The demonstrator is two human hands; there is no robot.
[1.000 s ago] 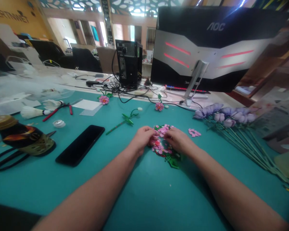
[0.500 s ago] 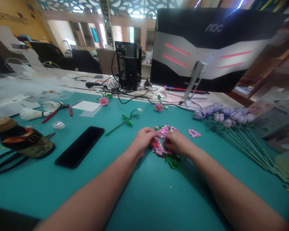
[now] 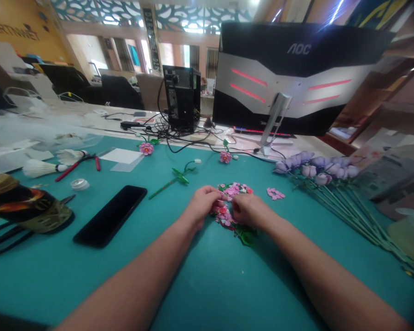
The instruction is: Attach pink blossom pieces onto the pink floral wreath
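Both of my hands are at a pile of small pink, red and green plastic flower pieces (image 3: pixel 223 217) on the green mat (image 3: pixel 207 285). My left hand (image 3: pixel 205 204) has its fingers pinched together at the pile's left side; what they hold is too small to name. Opposite it, my right hand (image 3: pixel 250 209) is closed over the pile, its fingertips hidden. To the right lies a small group of pink pieces (image 3: pixel 275 193). A green stem with leaves (image 3: pixel 172 181) rests beyond my left hand. Two pink flowers, one left (image 3: pixel 146 148) and one right (image 3: pixel 225 157), lie farther back.
A black phone (image 3: pixel 111 215), a dark jar (image 3: pixel 27 204), shuttlecocks (image 3: pixel 43 168), red-handled pliers (image 3: pixel 69 170) and a white card (image 3: pixel 121 156) lie left. Purple flowers on long stems (image 3: pixel 348 207) are at right. Behind stand a monitor (image 3: pixel 290 82), a computer case (image 3: pixel 181 99) and tangled cables.
The view has tilted and shifted slightly, so everything sits a little lower and to the left. Both hands stay at the pile, my right hand turned a little toward the left one.
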